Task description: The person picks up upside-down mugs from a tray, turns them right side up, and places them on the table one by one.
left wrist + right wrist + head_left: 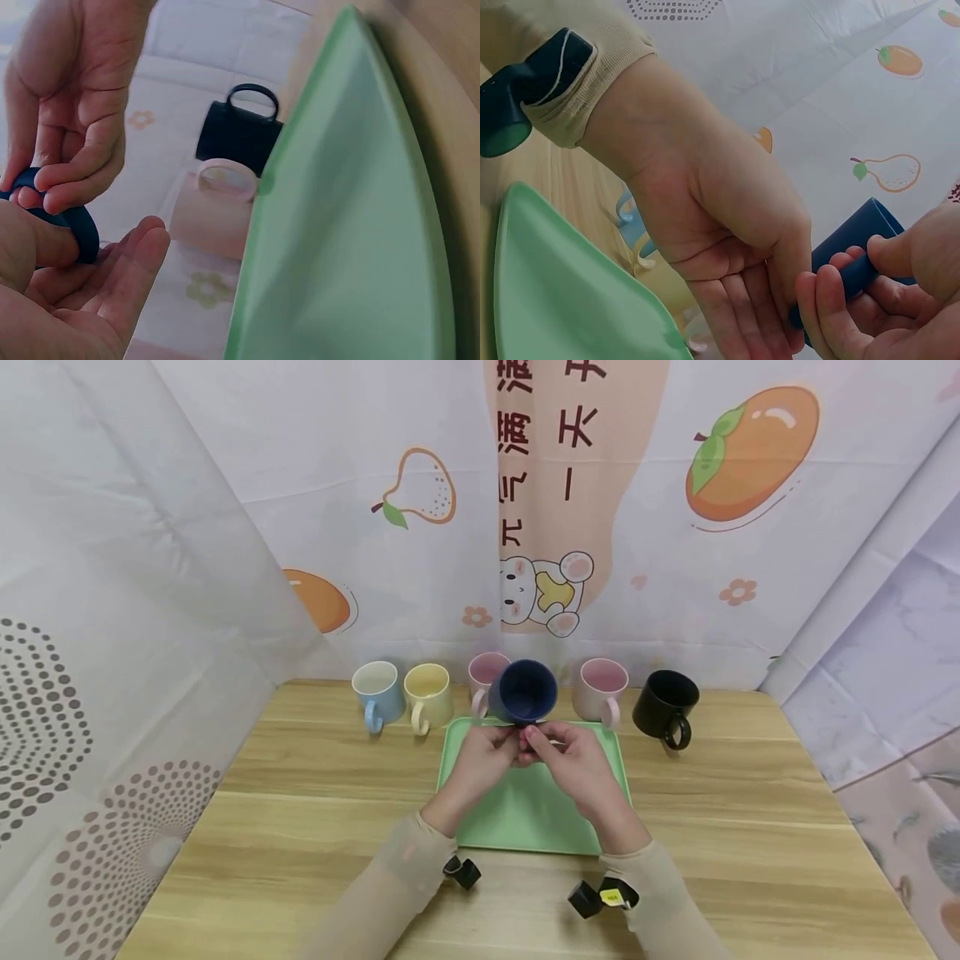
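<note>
A dark blue mug [527,692] is held up over the far edge of the green tray [534,827], tilted so its open mouth faces the head camera. My left hand [486,762] grips its handle from the left; in the left wrist view the thumb is at the handle [84,229] while the other fingers stretch out beneath. My right hand [577,768] pinches the same handle from the right. In the right wrist view, that right hand [900,300] has thumb and fingertips around the handle, and the left hand [727,225] meets its lower end.
Along the back stand a light blue mug [379,695], a yellow mug [429,695], two pink mugs, one [482,670] partly behind the blue mug and one [596,693] right of it, and a black mug [665,703]. A printed curtain [337,543] hangs behind the wooden table [300,860].
</note>
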`<state>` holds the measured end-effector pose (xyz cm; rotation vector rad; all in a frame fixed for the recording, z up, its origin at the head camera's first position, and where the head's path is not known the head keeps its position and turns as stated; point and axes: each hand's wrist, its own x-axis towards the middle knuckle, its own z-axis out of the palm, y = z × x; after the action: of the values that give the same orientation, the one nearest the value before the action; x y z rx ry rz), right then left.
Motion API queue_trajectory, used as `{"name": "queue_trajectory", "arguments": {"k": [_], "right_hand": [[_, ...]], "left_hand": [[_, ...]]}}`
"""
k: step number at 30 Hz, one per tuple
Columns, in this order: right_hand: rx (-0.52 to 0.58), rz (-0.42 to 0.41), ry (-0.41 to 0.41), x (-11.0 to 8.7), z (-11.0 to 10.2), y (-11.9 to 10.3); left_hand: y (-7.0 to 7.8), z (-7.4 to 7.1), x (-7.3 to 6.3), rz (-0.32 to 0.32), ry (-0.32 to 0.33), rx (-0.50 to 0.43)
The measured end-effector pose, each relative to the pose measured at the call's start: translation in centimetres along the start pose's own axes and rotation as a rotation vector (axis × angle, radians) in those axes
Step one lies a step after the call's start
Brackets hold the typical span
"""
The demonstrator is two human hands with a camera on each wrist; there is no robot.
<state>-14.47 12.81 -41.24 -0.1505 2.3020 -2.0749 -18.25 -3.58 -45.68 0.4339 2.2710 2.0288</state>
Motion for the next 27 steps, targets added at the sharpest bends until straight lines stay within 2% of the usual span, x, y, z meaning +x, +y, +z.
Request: {"name": "queue_trajectory", "arguments": {"k": [6,12,18,27], "right_hand": [[0.001,0.009,0.033,0.1,-0.6,-0.1],[0.01,-0.025,0.044,0.8,-1.2,-0.6],[-0.047,-0.015,0.055,1.7,-2.1,-1.1],[-0.04,0.055,0.067,3.8,-3.1,0.0]], "left_hand": [[0.8,-0.5,0.1,-0.003,-0.063,0.122],[1.0,-2.3,0.0,0.018,-0.125,0.213],[1.1,-4.7,-0.6,0.098,-0.135,0.345],[1.4,-8.2,-2.4,0.216,-0.192,0.575]]}}
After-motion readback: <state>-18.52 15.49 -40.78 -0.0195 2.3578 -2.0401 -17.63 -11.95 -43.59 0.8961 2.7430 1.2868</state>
